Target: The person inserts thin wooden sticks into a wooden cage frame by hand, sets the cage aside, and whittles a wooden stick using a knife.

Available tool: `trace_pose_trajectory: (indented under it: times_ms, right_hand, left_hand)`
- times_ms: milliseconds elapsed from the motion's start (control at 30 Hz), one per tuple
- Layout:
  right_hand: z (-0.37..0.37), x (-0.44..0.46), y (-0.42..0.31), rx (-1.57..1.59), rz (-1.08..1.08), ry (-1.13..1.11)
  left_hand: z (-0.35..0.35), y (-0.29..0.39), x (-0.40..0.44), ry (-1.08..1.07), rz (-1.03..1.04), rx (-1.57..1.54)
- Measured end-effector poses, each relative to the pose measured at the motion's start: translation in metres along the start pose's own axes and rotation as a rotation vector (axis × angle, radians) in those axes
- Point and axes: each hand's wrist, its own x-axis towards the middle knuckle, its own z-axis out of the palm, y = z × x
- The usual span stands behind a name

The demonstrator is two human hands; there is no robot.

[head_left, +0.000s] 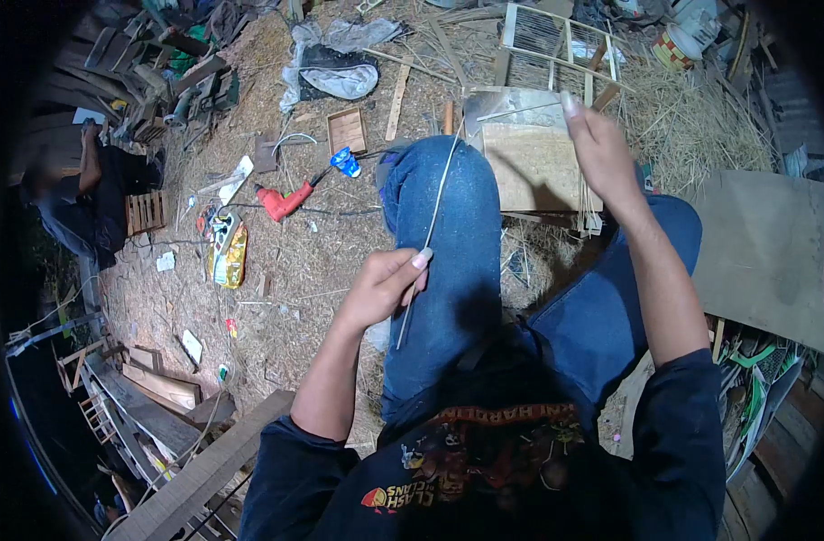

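My left hand (386, 281) pinches a long thin stick (441, 185) between thumb and fingers. The stick slants up over my left knee, and its short lower end sticks out below the hand. Held up at the right, my right hand (603, 158) has its fingers closed on a second thin stick (518, 112), which points left above a board. That pale wooden board (529, 167) lies beyond my knees, with a grey sheet (506, 101) at its far edge. Several thin sticks (585, 203) stand or hang at the board's right side.
A red power drill (284, 200) lies on the littered ground at left, near a blue packet (345, 162) and a wooden box (347, 129). A slatted frame (556, 43) is at the back. Another person (78, 203) sits far left. A wooden beam (209, 469) crosses the lower left.
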Motion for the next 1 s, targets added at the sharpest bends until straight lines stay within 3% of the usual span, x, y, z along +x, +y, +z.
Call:
trace_pose_trajectory:
  times_ms: [33,200,267,367,567,733,867,1000]
  right_hand:
    - [0.004,-0.007,0.001,0.184,0.152,-0.087]
    - [0.021,-0.029,-0.021,0.486,0.336,-0.237]
    - [0.020,-0.025,-0.040,0.627,0.295,-0.367]
    - [0.046,-0.008,-0.056,0.827,0.188,-0.288]
    - [0.062,0.014,-0.069,0.833,0.336,-0.447]
    - [0.050,0.010,-0.074,0.807,0.386,-0.463]
    - [0.051,0.009,-0.071,0.844,0.318,-0.419]
    - [0.070,0.012,-0.056,0.886,0.206,-0.322]
  left_hand:
    - [-0.002,0.001,0.000,-0.040,0.007,-0.090]
    - [-0.012,0.002,-0.002,-0.100,-0.047,-0.193]
    - [-0.017,-0.001,-0.001,-0.130,-0.075,-0.224]
    - [-0.022,-0.010,0.003,-0.121,-0.076,-0.271]
    - [-0.028,-0.021,0.006,-0.195,-0.044,-0.440]
    - [-0.020,0.002,0.007,-0.159,0.020,-0.287]
    - [-0.006,0.028,0.011,-0.041,-0.079,-0.080]
    - [0.000,0.027,0.013,0.016,-0.078,-0.061]
